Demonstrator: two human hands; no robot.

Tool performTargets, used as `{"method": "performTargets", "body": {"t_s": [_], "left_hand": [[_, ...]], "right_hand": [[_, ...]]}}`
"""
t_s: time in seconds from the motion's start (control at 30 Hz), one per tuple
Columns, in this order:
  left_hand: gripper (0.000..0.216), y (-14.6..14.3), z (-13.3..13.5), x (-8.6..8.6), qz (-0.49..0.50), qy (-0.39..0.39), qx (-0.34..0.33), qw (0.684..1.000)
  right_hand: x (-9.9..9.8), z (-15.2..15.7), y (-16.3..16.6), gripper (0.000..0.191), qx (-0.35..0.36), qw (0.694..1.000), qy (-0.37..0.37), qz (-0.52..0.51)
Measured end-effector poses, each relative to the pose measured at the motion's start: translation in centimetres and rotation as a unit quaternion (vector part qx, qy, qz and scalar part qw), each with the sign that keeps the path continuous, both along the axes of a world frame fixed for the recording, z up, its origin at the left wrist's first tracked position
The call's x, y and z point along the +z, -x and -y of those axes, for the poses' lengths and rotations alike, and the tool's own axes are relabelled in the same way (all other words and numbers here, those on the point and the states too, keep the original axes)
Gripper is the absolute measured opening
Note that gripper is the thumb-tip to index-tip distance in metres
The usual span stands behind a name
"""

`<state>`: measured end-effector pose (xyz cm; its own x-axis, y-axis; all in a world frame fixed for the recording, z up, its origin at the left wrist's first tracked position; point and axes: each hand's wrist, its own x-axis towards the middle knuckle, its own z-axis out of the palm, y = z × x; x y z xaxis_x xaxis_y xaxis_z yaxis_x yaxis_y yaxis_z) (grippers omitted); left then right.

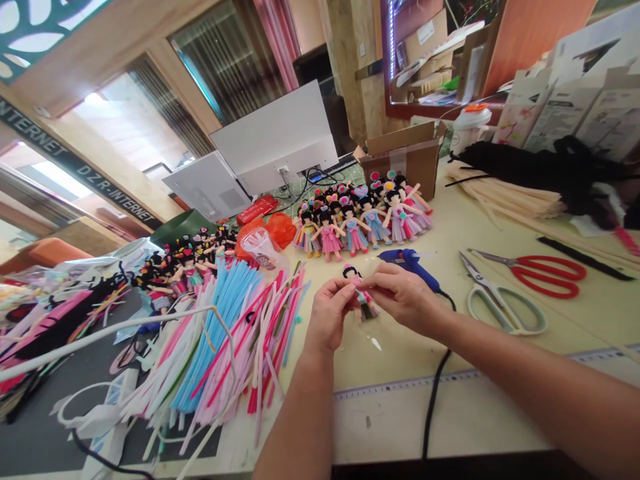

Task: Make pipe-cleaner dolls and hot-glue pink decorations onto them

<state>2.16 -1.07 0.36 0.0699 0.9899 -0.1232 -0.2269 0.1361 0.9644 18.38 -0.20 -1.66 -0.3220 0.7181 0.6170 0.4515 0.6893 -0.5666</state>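
Between my two hands is a small pipe-cleaner doll (365, 309) with black hair, a pink top and a green-and-pink skirt. My left hand (329, 310) pinches it from the left side, at about its arm. From the right, the fingers of my right hand (405, 297) are closed on its other side at chest height. My fingers hide part of the doll's middle. Just behind my right hand lies a blue glue gun (411, 265), its black cord running toward the table's front edge.
Bundles of coloured pipe cleaners (215, 353) cover the left. Finished dolls (357, 223) stand in rows behind, before a cardboard box (407, 157). Grey-handled scissors (505, 307) and red-handled scissors (547, 275) lie at right. A ruler strip (400, 387) runs along the front.
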Motion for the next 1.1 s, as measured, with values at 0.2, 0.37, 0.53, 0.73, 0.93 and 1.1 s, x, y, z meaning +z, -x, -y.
{"method": "performTargets", "body": {"t_s": [0.2,0.37,0.53,0.73,0.93,1.1], "left_hand": [[0.032,0.2,-0.2,-0.3,-0.054,-0.014,0.019,0.998],[0.025,0.1,-0.2,-0.3,-0.09,-0.053,0.053,0.993],[0.029,-0.3,-0.1,-0.6,-0.059,-0.025,0.043,0.997],[0.033,-0.6,0.0,-0.7,-0.055,-0.017,0.041,0.998],[0.03,-0.5,-0.2,-0.3,-0.041,-0.036,0.065,0.996],[0.032,-0.2,-0.1,-0.1,-0.081,-0.031,0.028,0.996]], "right_hand": [[0.1,-0.1,-0.1,0.02,-0.003,1.0,0.011,0.011],[0.0,-0.1,-0.1,0.019,0.001,1.0,0.006,0.009],[-0.1,-0.1,0.1,0.021,0.014,1.0,0.004,0.001],[-0.2,-0.2,0.1,0.02,0.006,1.0,0.013,0.016],[0.0,-0.7,-0.7,0.011,-0.006,0.999,0.042,0.034],[0.3,-0.9,-1.1,0.01,0.002,0.998,0.046,0.035]]}}
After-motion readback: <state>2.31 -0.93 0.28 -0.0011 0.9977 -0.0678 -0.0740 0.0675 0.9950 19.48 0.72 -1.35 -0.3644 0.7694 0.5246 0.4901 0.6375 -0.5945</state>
